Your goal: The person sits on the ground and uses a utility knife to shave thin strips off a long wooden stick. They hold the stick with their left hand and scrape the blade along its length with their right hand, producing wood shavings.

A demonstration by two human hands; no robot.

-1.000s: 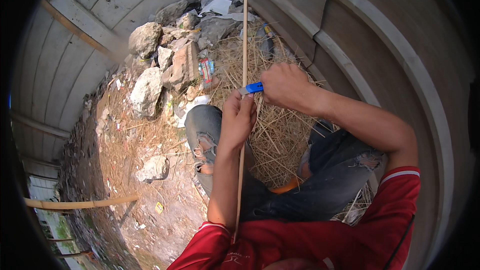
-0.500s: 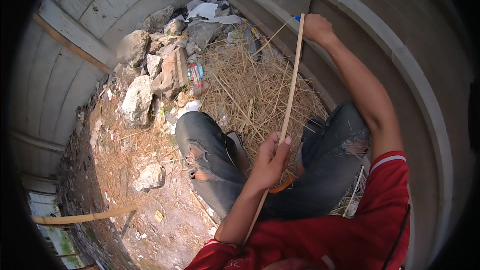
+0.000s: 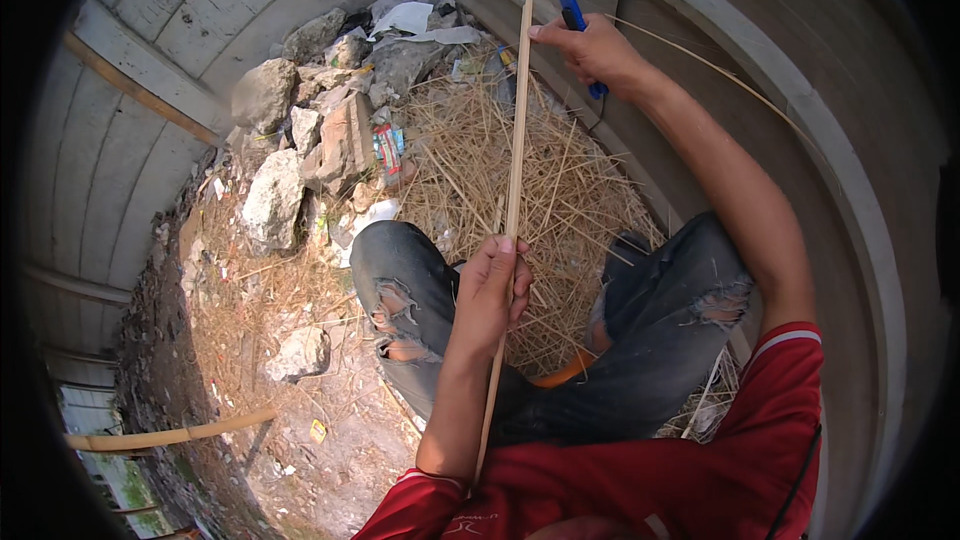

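Observation:
My left hand (image 3: 485,290) is closed around a long, pale bamboo strip (image 3: 518,130), thumb lying along it. The strip runs from my lap, over my crossed legs, up toward the wall. At the upper right, my right hand (image 3: 598,52) grips a blue utility knife (image 3: 573,16), its blade end pointing up and away. The index finger of that hand reaches to the strip near its far end. A thin bamboo sliver (image 3: 715,70) curves through the air to the right of my right hand. Many shavings (image 3: 480,160) lie heaped on the ground in front of me.
Rocks (image 3: 275,198) and a reddish brick chunk (image 3: 345,140) lie left of the shavings, with paper and plastic litter (image 3: 405,18) behind them. A grey corrugated wall (image 3: 800,170) curves close on my right. A bamboo pole (image 3: 170,432) juts in from the left.
The strip has swung left and stands more upright, with my left hand shifted left and up. My right hand has turned, bringing the knife into fuller view. A sliver now flies off to the right.

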